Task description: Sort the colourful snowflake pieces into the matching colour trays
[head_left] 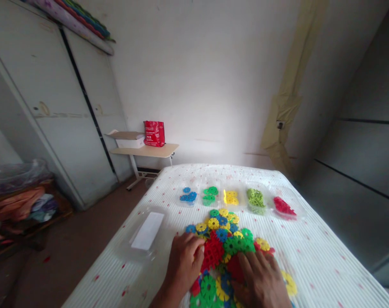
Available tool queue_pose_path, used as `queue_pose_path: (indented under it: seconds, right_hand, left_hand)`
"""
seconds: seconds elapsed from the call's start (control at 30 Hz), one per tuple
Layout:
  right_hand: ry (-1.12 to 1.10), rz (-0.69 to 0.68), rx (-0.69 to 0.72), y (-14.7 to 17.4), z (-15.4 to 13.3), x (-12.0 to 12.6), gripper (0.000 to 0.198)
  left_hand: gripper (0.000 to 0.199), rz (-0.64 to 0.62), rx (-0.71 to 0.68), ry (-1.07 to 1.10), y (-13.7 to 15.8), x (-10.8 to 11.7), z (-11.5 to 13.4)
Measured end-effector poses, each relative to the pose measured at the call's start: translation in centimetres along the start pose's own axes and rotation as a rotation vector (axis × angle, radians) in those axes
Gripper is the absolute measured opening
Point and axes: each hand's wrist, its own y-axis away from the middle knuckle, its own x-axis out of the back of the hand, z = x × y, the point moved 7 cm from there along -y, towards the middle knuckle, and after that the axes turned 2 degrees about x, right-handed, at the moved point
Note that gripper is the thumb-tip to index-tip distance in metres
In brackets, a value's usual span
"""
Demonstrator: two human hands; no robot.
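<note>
This looks like a bedroom in a home. A bed (310, 239) with a white dotted cover fills the middle, tall grey wardrobes (62, 107) line one wall with folded quilts (81, 19) on top, and 1 small side table (146, 150) stands against plain white plaster.

White wall (207, 77); grey wardrobe (53, 107); small side table (146, 151).

A white ribbed cloth with small red specks covers the table (313, 239), filling the lower centre of the frame. On it lie a heap of coloured snowflake discs (228, 244) at bottom centre, five clear trays (234, 197) of sorted discs in a row above, and a clear lid (146, 231) to the left.
</note>
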Motion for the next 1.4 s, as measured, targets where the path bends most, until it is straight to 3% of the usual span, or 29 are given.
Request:
queue_pose_path:
  seconds: [0.2,0.4,0.6,0.87,1.07,1.4]
  right_hand:
    - [0.030,0.039,0.011,-0.2,1.4,1.8,0.030]
    - [-0.049,0.045,-0.009,-1.4,1.5,3.1,0.035]
    - [-0.123,-0.013,0.092,-1.8,-1.0,1.4,0.043]
    - [-0.199,-0.030,0.121,-3.8,-3.3,0.7,0.035]
    - [-0.225,-0.249,0.054,-4.4,-3.6,-1.0,0.037]
    - [-0.275,-0.340,-0.035,-4.1,-3.5,-1.8,0.036]
  left_hand:
    - [0.027,-0.065,0.065,0.046,0.1,-0.4,-0.5]
    - [0.033,-0.103,0.205,0.083,0.7,-2.7,-0.6]
    - [0.037,-0.053,0.242,0.173,0.9,-2.6,-0.8]
    - [0.036,0.033,0.302,0.199,0.6,-1.2,-2.2]
    - [0.033,0.120,0.282,0.227,0.5,-0.5,-2.5]
    - [0.033,0.134,0.276,0.229,0.4,-0.4,-3.4]
